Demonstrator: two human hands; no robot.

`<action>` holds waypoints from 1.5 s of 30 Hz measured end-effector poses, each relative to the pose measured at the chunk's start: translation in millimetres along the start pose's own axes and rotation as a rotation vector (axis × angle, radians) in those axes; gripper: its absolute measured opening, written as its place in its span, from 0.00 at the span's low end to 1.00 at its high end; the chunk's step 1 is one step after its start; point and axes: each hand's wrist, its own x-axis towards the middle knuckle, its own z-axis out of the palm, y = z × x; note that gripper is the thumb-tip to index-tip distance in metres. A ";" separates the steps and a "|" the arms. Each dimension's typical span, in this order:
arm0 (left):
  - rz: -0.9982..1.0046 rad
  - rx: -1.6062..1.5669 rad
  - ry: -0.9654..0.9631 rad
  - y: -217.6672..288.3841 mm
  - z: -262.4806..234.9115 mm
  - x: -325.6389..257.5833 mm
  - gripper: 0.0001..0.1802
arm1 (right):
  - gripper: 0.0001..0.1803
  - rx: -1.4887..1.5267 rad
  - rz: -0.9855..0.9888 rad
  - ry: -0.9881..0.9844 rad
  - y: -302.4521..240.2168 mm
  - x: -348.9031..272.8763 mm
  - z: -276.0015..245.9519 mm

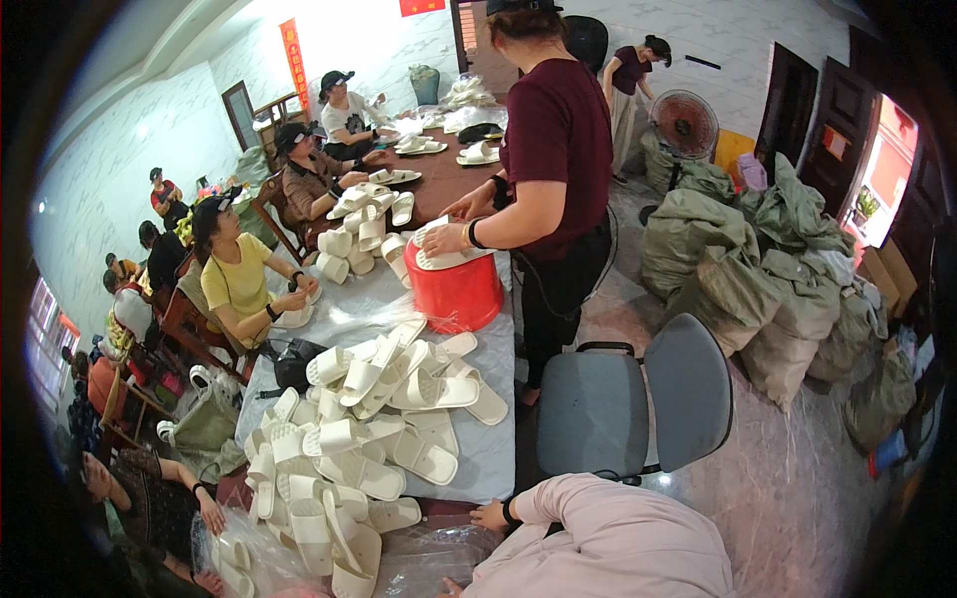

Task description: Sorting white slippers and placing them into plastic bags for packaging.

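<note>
My right hand (pixel 489 515), in a pale pink sleeve with a dark wristband, rests at the brown table edge with its fingers laid out and nothing visible in them. Only a bit of my left hand (pixel 451 589) shows at the lower edge; its grip is hidden. Clear plastic bags (pixel 424 563) lie beside both hands. Across the white-covered table (pixel 488 468) spreads a large heap of cream slippers (pixel 374 419). At the lower left, another person's hand (pixel 210 510) is near a clear bag with slippers (pixel 235 558) in it.
A grey chair (pixel 593 414) stands to the right of the table. A standing co-worker (pixel 558 130) handles slippers on an upturned red tub (pixel 454 294). Several people sit along the left side. Full sacks (pixel 698 239) and a fan (pixel 685 127) are at right.
</note>
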 end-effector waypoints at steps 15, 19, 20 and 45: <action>-0.393 -0.303 -0.012 9.3 55.4 -2.8 0.30 | 0.18 0.148 -0.206 0.101 34.1 28.5 -54.9; -0.429 -0.388 -0.004 13.0 56.4 -9.8 0.27 | 0.16 0.444 -0.243 0.503 8.4 21.9 -124.5; -0.426 -0.391 -0.009 15.9 54.7 -9.8 0.27 | 0.17 0.460 -0.276 0.626 13.8 28.4 -132.1; -0.620 -0.543 0.121 30.6 65.1 -11.7 0.26 | 0.05 2.007 -0.132 0.106 -35.2 105.6 -266.3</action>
